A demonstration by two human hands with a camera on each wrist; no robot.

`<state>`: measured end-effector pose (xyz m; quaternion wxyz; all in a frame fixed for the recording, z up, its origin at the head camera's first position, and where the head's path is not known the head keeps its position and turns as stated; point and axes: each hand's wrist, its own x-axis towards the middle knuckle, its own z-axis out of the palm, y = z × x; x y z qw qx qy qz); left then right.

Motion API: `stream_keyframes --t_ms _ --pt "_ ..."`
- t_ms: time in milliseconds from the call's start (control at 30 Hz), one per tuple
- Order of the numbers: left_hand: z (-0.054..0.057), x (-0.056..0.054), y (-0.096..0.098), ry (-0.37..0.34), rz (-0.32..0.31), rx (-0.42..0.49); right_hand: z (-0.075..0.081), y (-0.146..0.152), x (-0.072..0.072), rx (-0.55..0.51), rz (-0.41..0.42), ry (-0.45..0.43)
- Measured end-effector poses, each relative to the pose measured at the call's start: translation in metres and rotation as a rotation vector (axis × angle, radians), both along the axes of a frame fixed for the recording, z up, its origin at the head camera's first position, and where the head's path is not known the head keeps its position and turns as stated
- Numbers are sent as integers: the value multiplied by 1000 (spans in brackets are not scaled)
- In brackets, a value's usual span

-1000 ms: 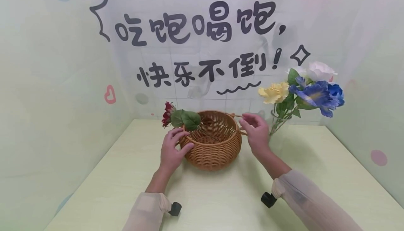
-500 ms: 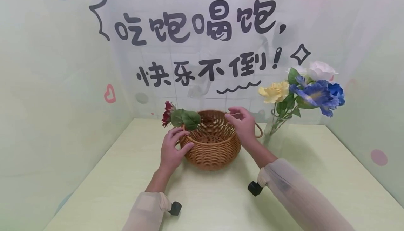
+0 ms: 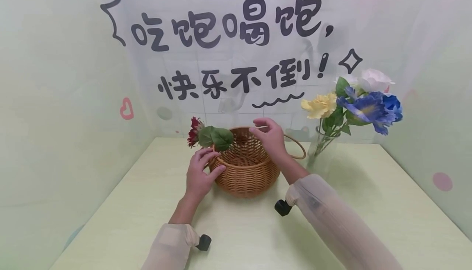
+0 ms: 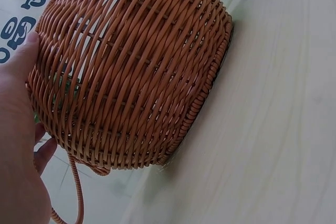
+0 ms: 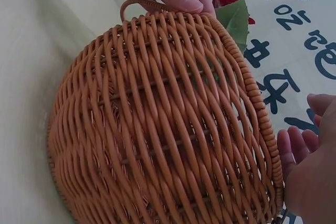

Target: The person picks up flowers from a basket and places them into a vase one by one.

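Observation:
A brown wicker basket [image 3: 246, 182] stands upright on the table. My left hand [image 3: 200, 175] grips its left side, the thumb at the rim in front and the fingers round the back by the left handle, as the right wrist view shows. My right hand [image 3: 270, 139] is over the right part of the basket's opening, its fingers loosely bent with nothing between them. Behind it, the right handle [image 3: 304, 154] sticks out to the right. A red flower [image 3: 194, 132] with green leaves [image 3: 221, 139] leans over the left rim, its stem inside the basket.
To the right of the basket stands a clear glass vase [image 3: 321, 149] with a yellow flower [image 3: 319, 106], blue flowers [image 3: 374, 110] and a pale pink flower [image 3: 375, 80]. A printed curtain [image 3: 236, 57] encloses the table [image 3: 236, 237] at the back and sides.
My right hand has moved left from the basket's right handle to over the opening, leaving the handle free and in view. My left hand, the basket and the red flower have stayed put.

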<state>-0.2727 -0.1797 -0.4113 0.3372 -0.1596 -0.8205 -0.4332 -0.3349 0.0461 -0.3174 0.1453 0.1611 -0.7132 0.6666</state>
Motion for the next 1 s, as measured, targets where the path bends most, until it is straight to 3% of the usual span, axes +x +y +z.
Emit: stream_keyframes --t_ms 267,600,767,1000 --pt "0 1 -2 -16 7 1 4 -14 -10 -2 83 -81" --pt "0 0 1 -12 10 -15 2 -21 -16 12 129 -214" --pt "1 1 0 -7 11 -18 2 -25 -18 35 209 -291" --pt "4 2 0 24 14 -37 -3 -27 -23 73 342 -468"
